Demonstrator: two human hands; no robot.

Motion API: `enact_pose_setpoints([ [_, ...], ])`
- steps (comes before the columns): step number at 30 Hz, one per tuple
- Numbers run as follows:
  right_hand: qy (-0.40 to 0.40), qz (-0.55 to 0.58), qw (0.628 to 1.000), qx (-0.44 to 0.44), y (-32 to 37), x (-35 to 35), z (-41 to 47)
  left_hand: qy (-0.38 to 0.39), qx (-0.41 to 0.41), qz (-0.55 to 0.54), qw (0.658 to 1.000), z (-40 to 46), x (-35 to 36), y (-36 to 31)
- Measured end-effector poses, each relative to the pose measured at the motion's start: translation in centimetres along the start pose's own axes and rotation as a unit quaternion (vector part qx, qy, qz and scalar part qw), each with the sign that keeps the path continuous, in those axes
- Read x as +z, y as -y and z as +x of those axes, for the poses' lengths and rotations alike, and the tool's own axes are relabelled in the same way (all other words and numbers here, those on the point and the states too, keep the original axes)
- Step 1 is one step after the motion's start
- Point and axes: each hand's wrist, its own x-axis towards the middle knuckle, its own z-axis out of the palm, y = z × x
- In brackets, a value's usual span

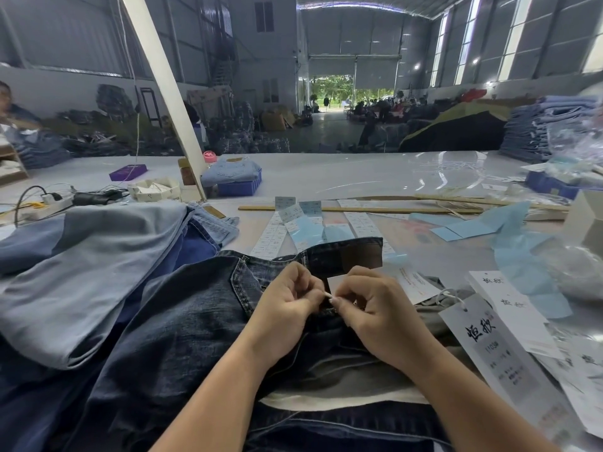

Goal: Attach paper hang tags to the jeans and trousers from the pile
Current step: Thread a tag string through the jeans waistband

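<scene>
Two bare hands meet at frame centre over dark blue denim jeans [182,327]. Left hand [287,305] and right hand [375,314], fingers curled, pinch a thin white tag string [327,295] between their fingertips. White paper hang tags [489,350] lie at lower right.

Far beyond the grip, a big warehouse hall with grey corrugated metal walls [375,34] ends in an open doorway [346,91] showing green trees. Tall bright windows [470,37] line the wall up and right of it. A glossy grey concrete floor [329,125] runs toward the doorway. A slanted white beam [163,93] rises upper left.
</scene>
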Motion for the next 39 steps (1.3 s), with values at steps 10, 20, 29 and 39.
enact_pose_setpoints([
  [10, -0.05, -0.032, 0.997, 0.047, -0.3, 0.4, -0.5, -0.097, -0.041, -0.175, 0.979, 0.2, -0.4, 0.1],
  [20, 0.079, -0.216, 0.97, 0.073, 0.0, 0.5, 0.6, -0.101, 0.021, -0.025, 0.994, -0.9, -0.3, -2.8],
  [29, 0.085, -0.35, 0.933, -0.016, 1.3, -0.1, 2.0, -0.095, 0.049, -0.006, 0.994, -0.3, -0.2, -4.8],
  [39, -0.024, -0.332, 0.942, -0.051, 0.4, -5.1, 1.0, -0.098, 0.048, 0.211, 0.972, -0.2, -0.4, -4.0],
])
